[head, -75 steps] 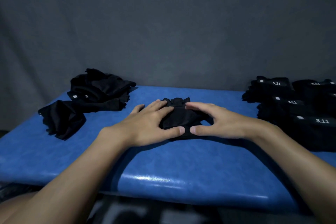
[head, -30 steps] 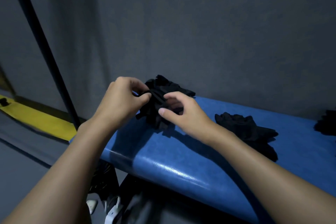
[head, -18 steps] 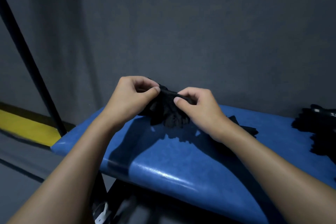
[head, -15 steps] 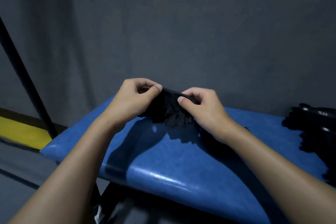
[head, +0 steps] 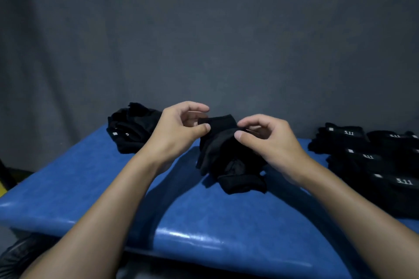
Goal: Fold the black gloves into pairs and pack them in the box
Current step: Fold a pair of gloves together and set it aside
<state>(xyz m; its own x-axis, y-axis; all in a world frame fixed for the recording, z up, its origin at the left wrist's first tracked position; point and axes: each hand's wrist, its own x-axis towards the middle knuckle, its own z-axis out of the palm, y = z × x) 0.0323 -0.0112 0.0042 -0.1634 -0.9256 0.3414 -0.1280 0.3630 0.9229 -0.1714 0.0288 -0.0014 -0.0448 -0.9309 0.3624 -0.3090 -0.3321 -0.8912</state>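
Both the left hand and the right hand are working over the blue worktop, where folded pairs are lying in rows at the right and a smaller loose pile is sitting at the far left. Between these, each hand is pinching the top edge of the black gloves, whose lower end is resting on the worktop.

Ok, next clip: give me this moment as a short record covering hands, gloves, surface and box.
left hand: pinches the top edge of the glove bundle
right hand: pinches the same bundle from the other side
loose gloves: heap at the table's far left
folded pairs: stacked at right, 5.11 labels showing
table: blue, padded
box: not in view
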